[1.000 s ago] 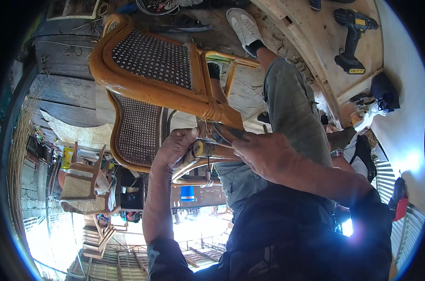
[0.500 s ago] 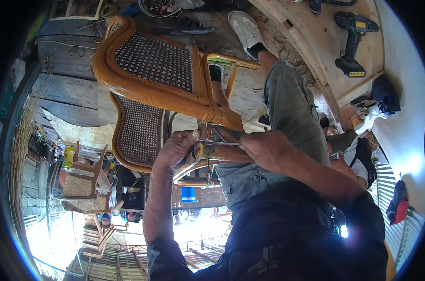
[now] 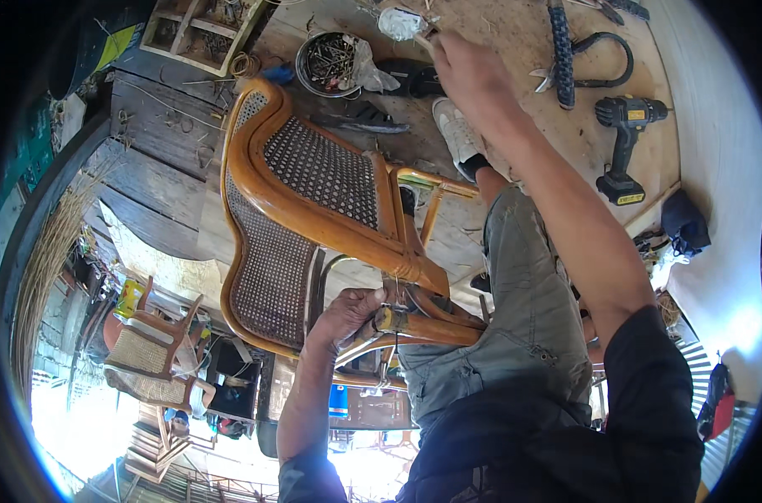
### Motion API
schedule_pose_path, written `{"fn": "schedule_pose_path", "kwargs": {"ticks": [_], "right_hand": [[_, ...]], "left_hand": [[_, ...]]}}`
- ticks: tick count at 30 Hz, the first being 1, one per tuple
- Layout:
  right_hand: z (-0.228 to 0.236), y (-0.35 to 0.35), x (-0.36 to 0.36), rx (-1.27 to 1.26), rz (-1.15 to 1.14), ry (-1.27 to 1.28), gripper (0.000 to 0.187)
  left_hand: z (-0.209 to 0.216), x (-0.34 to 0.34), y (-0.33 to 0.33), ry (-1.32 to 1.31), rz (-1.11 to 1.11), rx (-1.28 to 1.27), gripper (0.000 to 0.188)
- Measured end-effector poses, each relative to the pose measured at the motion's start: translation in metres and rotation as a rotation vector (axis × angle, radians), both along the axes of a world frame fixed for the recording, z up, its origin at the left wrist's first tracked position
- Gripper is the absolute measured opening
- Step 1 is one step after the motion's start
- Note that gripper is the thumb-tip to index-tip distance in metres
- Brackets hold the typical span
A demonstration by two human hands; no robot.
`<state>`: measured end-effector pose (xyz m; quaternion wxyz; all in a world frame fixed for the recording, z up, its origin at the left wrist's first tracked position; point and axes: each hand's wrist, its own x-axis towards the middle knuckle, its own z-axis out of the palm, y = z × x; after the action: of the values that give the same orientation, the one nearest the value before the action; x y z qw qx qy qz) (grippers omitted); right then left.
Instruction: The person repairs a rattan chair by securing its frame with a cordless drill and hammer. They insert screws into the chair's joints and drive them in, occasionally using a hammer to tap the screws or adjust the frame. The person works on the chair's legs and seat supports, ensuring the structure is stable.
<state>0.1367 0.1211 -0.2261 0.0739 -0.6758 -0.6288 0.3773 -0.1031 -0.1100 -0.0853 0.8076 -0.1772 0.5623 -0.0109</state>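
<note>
A rattan chair (image 3: 267, 193) with woven cane panels lies tipped in front of me, its frame end close to my lap. My left hand (image 3: 347, 317) is closed at the joint of the chair frame, thumb pressed along it beside a cut pole end (image 3: 387, 320). What sits under those fingers is partly hidden. Far out at the upper middle, my right hand (image 3: 477, 80) is closed around something small and tan that I cannot make out. The tips of its fingers are next to a small container with white contents (image 3: 400, 25).
A cordless drill (image 3: 624, 147) stands to the right, with pliers and cutting tools (image 3: 563, 59) beyond it. At the far left are a metal bowl of small hardware (image 3: 330, 63) and a wooden divided box (image 3: 205, 29). Another cane chair (image 3: 146, 348) stands at the left.
My right hand has left the chair joint and swung far forward to the white-filled container. My left hand stays at the joint. The view has shifted, showing more floor at the top.
</note>
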Motion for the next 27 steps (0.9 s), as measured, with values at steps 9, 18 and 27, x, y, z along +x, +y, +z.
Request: {"fn": "schedule_pose_path", "kwargs": {"ticks": [9,18,27], "right_hand": [[-0.041,0.029,-0.019,-0.136,0.139,-0.285,0.024],[-0.029,0.018,0.005,-0.051,0.008,-0.100,0.021],[-0.021,-0.009,0.016,-0.079,-0.016,0.046,0.026]], "left_hand": [[-0.001,0.000,0.005,-0.045,-0.016,0.031,0.045],[-0.004,-0.001,-0.004,0.009,-0.057,0.025,0.044],[-0.008,-0.005,-0.006,-0.060,-0.034,0.017,0.045]]}}
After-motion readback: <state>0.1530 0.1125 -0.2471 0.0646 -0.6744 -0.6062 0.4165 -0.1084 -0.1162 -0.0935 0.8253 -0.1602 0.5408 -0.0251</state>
